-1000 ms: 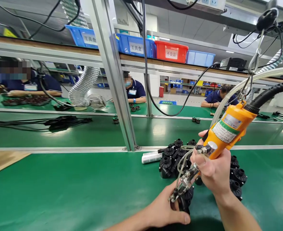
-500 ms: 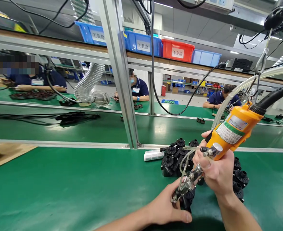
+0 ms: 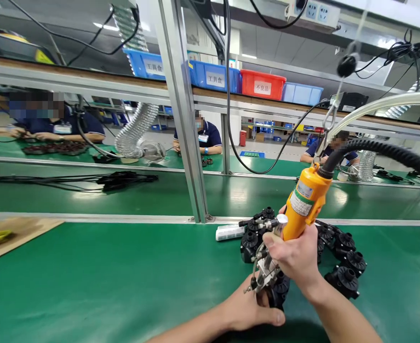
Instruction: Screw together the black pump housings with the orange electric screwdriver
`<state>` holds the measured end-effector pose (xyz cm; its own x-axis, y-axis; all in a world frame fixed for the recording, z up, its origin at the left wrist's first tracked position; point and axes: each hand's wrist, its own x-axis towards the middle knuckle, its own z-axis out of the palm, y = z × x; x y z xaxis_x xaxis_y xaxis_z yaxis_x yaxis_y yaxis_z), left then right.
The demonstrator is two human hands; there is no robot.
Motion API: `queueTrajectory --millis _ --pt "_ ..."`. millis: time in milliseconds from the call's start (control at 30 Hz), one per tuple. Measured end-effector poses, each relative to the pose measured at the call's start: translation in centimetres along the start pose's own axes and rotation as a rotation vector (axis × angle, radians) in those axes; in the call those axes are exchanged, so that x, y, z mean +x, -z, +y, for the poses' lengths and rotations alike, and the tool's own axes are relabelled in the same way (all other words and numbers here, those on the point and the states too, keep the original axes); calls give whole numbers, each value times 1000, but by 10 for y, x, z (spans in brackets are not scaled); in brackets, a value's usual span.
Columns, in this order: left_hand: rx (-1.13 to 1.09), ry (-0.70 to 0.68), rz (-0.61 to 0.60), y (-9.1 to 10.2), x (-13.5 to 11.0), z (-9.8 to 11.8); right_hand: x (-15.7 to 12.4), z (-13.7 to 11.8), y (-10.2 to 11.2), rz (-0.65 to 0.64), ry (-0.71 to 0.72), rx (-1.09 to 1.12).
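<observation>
My right hand point(image 3: 297, 255) is wrapped round an orange electric screwdriver point(image 3: 300, 202) that hangs from a hook and cord, with a black ribbed cable and a clear hose at its top. The tool tilts, its metal nose point(image 3: 267, 271) pointing down and left, close over my left hand. With fingers curled, my left hand point(image 3: 243, 305) grips a black pump-like part point(image 3: 278, 289) on the green bench. The nose covers much of that part, so whether the bit touches it cannot be seen.
Several similar black parts point(image 3: 344, 280) stand behind and to the right. A white packet point(image 3: 230, 232) lies beside them. A metal post point(image 3: 186, 128) rises from the bench, and a black cable point(image 3: 229, 109) loops down. Several co-workers sit across the bench.
My right hand has swung the screwdriver left and stands it more upright, its nose nearer the held part. The left hand keeps its grip in about the same place.
</observation>
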<state>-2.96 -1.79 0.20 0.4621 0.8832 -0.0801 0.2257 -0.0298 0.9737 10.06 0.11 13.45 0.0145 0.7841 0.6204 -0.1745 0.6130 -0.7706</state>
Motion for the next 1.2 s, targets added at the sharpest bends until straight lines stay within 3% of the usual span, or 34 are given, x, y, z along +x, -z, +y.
queueTrajectory --millis 167,300,367,467,633,800,1200 --pt "2 16 23 -9 -1 -34 7 3 15 103 3 -34" --pt "-126 -132 139 -5 0 -64 14 -6 59 329 166 -35" --pt "-168 -203 152 2 1 -68 15 -9 82 413 236 -55" --pt "-132 -224 149 11 5 -65 17 -12 100 412 235 -124" --pt "9 -109 251 9 8 -52 24 -12 80 325 91 -109" --pt "2 -110 214 8 7 -45 32 -10 62 268 44 -58" --pt "-30 -10 282 8 12 -62 28 11 42 107 -94 -48"
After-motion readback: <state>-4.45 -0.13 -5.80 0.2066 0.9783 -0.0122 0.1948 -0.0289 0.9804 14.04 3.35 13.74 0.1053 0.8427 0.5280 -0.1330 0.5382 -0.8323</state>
